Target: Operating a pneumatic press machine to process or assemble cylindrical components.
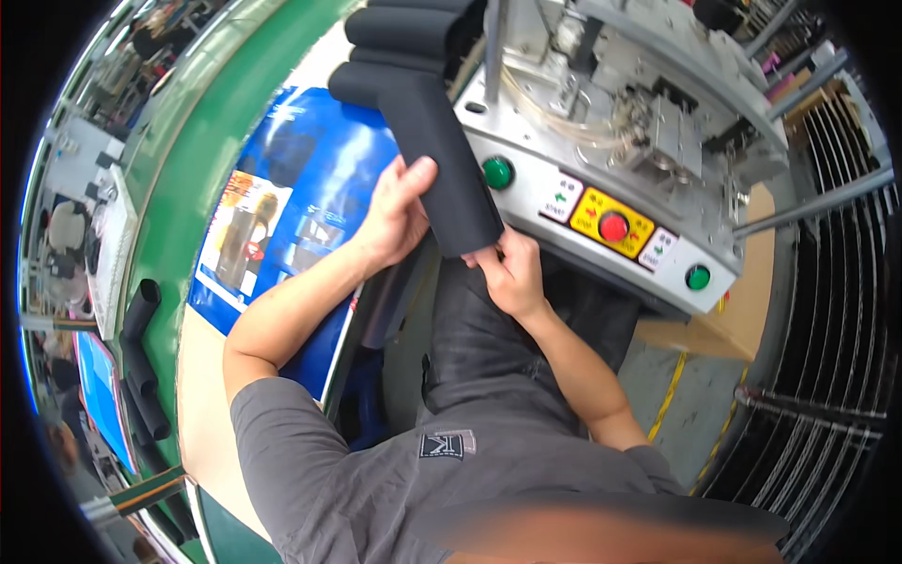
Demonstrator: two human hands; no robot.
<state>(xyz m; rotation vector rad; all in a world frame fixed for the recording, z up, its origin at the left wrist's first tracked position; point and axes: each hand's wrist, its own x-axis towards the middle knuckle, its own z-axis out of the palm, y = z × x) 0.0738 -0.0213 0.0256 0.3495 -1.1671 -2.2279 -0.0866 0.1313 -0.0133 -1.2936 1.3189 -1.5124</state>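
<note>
A matte black tube (446,169), foam-like in look, slants in front of me between both hands. My left hand (399,209) is closed around its left side, thumb on top and the other fingers hidden beneath. At its lower end my right hand (510,273) pinches the rim, with the fingertips partly out of sight. Similar black tubes (399,30) lie stacked beyond its far end. Where the held tube meets the nearest one, I cannot tell whether they touch.
To the right stands a metal machine (601,117) with green buttons (498,172) and a red button (614,227) along its front. A blue printed sheet (282,202) covers part of the table at left. More black tubes (136,367) lie on the green surface farther left. A wire rack (827,310) stands at far right.
</note>
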